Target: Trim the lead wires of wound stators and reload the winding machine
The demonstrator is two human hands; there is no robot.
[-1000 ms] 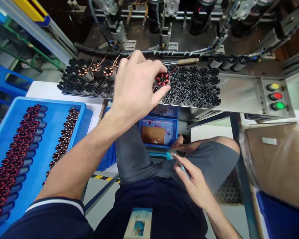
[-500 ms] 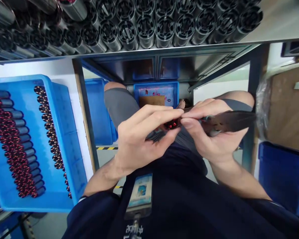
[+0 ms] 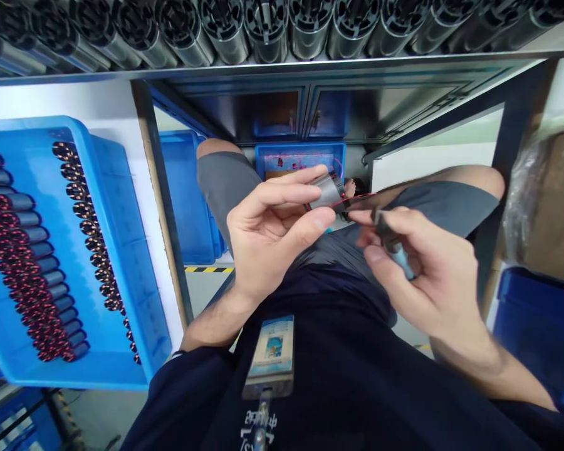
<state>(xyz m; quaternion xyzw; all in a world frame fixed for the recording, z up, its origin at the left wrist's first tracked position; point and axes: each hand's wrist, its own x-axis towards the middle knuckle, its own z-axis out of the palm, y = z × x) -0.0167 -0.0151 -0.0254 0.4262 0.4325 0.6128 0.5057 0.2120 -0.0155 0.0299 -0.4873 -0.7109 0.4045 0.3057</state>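
Your left hand holds the grey metal cylinder in a narrow thumb-and-finger grip. Your right hand pinches a blue-handled tool just beside the thin red wire.

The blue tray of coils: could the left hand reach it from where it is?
Probably yes: nothing stands between the blue tray and the left hand, though it holds a metal cylinder.

The right hand is hiding most of a blue-handled tool, while the top edge is cutting off metal cylinders
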